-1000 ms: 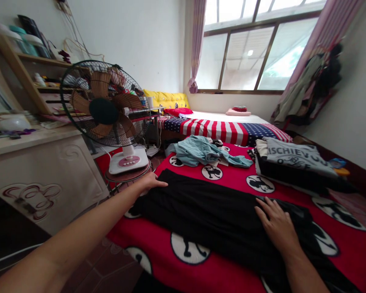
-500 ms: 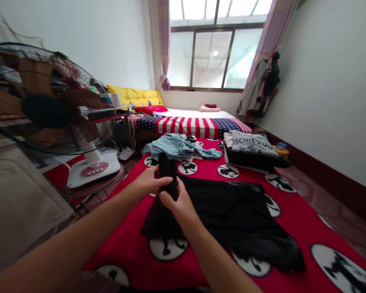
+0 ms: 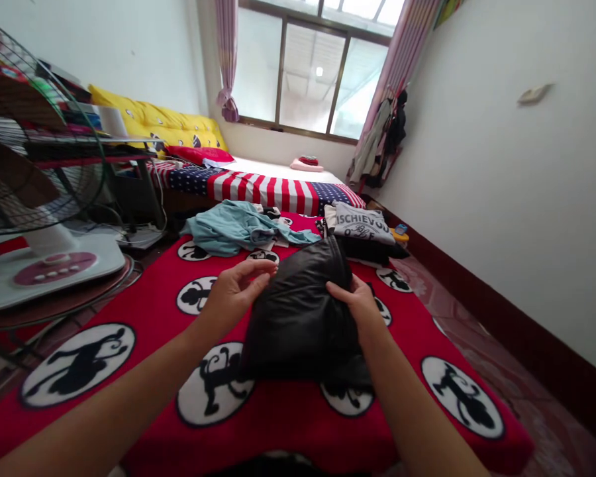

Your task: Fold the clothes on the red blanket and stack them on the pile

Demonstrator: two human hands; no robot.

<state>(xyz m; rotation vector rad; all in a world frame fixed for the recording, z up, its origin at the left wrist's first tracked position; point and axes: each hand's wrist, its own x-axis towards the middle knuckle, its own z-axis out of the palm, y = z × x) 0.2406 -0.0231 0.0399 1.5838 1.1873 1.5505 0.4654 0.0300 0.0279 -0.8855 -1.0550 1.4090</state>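
Note:
A shiny black leather-look garment [image 3: 302, 311], folded into a compact bundle, is in front of me on the red blanket; its exact kind is unclear. At its right edge my right hand [image 3: 360, 305] is closed, with the thumb on top and the fingers underneath. My left hand [image 3: 238, 285] is beside the upper left edge, thumb and fingers apart, its fingertips close to the fabric. The garment's lower part rests on the blanket.
The red blanket [image 3: 144, 391] has white circles with black figures. A crumpled light-blue garment [image 3: 228, 228] lies farther back. Folded clothes topped by a grey printed shirt [image 3: 360, 222] are at the back right. A fan [image 3: 54, 258] stands on a stool at left, and a bed [image 3: 263, 189] is beyond.
The black garment, earlier spread out to the right, is now folded into a smaller bundle. My hands have moved apart to its two sides. The view has shifted to the right.

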